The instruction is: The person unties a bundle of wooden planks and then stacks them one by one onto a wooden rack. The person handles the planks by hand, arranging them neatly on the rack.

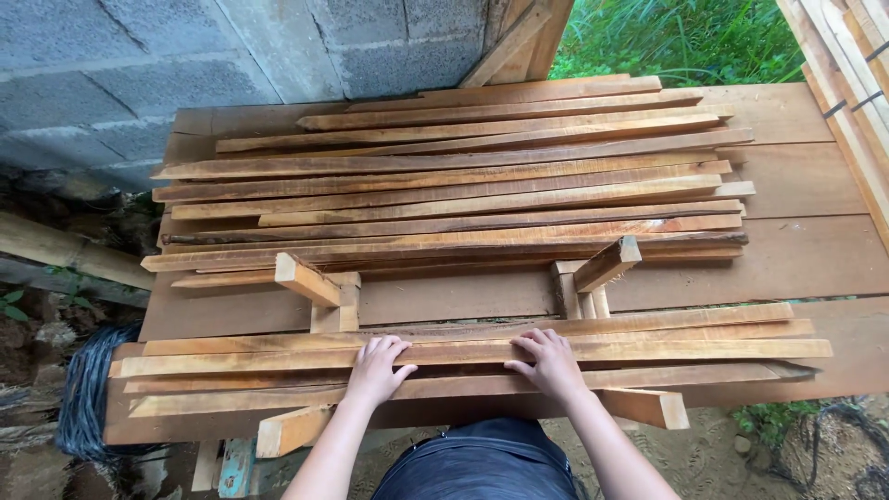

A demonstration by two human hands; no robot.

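Observation:
My left hand [378,368] and my right hand [548,361] lie palm down, fingers spread, on a near bundle of long wooden slats [667,349] that runs left to right along the front of a wooden table [806,259]. Both hands press on the top slats and grasp nothing. The bundle rests on two short angled wooden blocks, one at the left [310,282] and one at the right [607,264]. Beyond them a larger pile of slats [444,185] covers the back of the table.
A grey block wall [139,65] stands behind the table. More timber leans at the top right [852,83]. Green plants [676,37] show beyond. A coil of dark wire [88,398] sits at the lower left by the ground.

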